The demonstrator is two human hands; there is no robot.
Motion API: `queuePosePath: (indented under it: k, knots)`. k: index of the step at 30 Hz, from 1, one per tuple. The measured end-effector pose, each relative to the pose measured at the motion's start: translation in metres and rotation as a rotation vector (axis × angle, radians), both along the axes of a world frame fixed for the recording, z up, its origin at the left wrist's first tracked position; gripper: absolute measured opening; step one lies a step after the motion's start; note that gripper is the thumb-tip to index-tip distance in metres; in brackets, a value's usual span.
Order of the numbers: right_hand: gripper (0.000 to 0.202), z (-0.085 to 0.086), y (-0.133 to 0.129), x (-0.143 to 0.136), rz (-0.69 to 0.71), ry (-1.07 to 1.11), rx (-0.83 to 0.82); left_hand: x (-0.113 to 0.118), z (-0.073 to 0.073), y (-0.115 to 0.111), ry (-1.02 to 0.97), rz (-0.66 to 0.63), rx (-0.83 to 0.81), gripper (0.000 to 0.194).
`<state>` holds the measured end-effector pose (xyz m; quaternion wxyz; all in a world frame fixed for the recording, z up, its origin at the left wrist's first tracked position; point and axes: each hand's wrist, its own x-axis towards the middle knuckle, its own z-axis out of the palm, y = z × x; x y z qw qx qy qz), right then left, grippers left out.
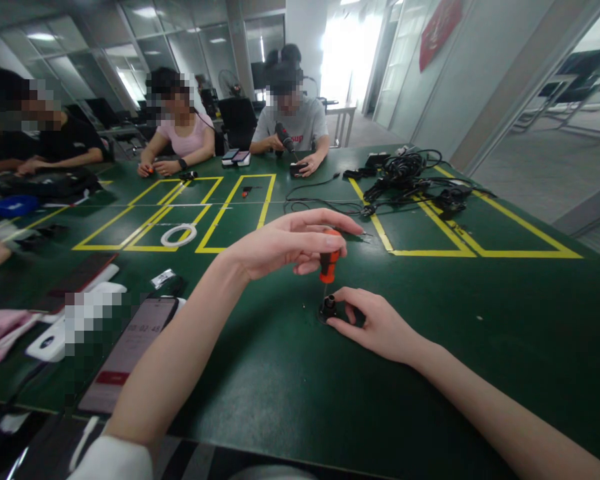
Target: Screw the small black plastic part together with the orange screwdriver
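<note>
Your left hand (293, 241) grasps the orange screwdriver (327, 272) from above, thumb and fingers about the handle, with its shaft pointing down at the black part (329, 309). That part sits on the green tabletop (260, 373) in front of you, its short tube standing open at the top; whether the driver's tip is inside anything is too small to tell. Your right hand (377, 323) pinches the part's edge between thumb and forefinger. Near your left forearm lies a small packet (163, 279), contents unreadable, just beyond a phone (147, 333). Heaped black cables (405, 173) spread across yellow-taped frames (520, 254).
</note>
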<state>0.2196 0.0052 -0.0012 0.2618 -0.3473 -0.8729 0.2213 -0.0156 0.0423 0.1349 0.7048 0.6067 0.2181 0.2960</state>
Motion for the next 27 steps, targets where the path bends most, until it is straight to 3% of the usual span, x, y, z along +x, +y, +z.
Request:
queuePosePath:
  k: [4,8,11,19,27]
  knots:
    - [0.012,0.0004,0.0001,0.0004,-0.001,-0.003,-0.006,0.0001,0.0016,0.0008,0.038,0.040,0.034,0.032]
    - [0.012,-0.0003,0.0006,0.0005,-0.006,-0.004,-0.006,0.0010,-0.0003,0.0036,0.005,-0.045,0.010,0.044]
    - [0.011,-0.0006,0.0009,0.0004,0.003,0.004,-0.002,0.0012,-0.0015,0.0039,0.020,-0.072,-0.009,0.041]
    - [0.012,0.0012,0.0003,-0.0001,0.001,-0.007,-0.001,0.0045,0.0026,-0.0041,0.091,0.146,0.113,0.037]
    - [0.011,0.0023,-0.0001,-0.0009,0.002,-0.014,-0.010,0.0017,-0.0017,0.0056,0.059,0.099,0.045,0.042]
